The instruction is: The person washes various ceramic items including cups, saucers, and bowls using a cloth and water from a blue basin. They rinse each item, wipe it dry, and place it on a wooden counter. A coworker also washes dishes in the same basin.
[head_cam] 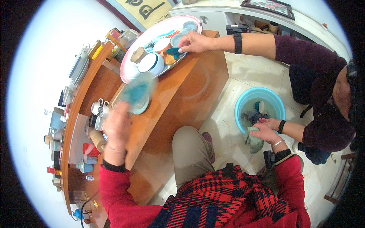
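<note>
My left hand point(117, 122), blurred by motion, is raised over the wooden counter at the left and holds a round teal dish or lid point(138, 89), also blurred. Under it, a pale round dish point(141, 106) lies on the counter. At the right, my right hand point(266, 133) grips a wet light-green cloth point(255, 142) over the rim of a blue plastic basin point(238, 114). The basin holds cloudy water, a teal cup with a white inside point(259, 107) and a dark cloth point(253, 116). A co-worker's hand point(272, 124) touches or nearly touches mine there.
The co-worker's other hand point(196, 42) holds a teal lid point(173, 51) at an enamel tray point(125, 61) of bowls and lids. White mugs point(98, 108), a red cup point(91, 149) and a wooden roller point(97, 139) stand on the shelf at left. The basin stands on the tiled floor.
</note>
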Motion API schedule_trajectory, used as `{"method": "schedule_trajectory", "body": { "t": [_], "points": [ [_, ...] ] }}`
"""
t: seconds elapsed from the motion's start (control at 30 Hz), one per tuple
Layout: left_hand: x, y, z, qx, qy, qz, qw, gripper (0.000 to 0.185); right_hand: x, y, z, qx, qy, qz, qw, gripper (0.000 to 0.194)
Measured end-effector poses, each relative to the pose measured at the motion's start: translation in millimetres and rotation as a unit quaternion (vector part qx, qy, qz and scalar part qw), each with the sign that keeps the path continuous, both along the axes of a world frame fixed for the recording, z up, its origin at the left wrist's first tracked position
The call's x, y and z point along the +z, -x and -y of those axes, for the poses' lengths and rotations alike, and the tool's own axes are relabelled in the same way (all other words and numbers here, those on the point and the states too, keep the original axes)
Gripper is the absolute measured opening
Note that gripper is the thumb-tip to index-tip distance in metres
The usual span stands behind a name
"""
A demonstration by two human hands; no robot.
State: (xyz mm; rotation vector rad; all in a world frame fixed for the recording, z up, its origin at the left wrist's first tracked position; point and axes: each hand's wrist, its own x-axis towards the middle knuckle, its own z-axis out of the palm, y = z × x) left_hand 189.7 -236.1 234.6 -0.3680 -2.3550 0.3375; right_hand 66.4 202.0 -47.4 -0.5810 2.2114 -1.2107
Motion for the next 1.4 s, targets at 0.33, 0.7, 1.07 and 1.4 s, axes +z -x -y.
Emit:
{"method": "schedule_trajectory", "body": {
  "t": [0.33,0.7,1.07,1.4],
  "points": [
    [-115,67,-157,-0.389,0.045,0.168,0.905,0.024,15,-10,-3,-0.119,0.415,0.275,0.859,0.049],
    [-189,94,-201,-0.139,-0.472,0.423,0.761,0.047,23,-5,1,-0.26,0.337,0.261,0.867,0.03],
    [-255,118,-227,-0.041,-0.754,0.619,0.216,0.032,5,-9,-4,-0.307,0.107,0.133,0.936,0.036],
    [-387,197,-256,0.168,-0.62,0.673,0.365,0.024,32,-21,-25,-0.202,-0.005,0.15,0.968,0.045]
  ]
}}
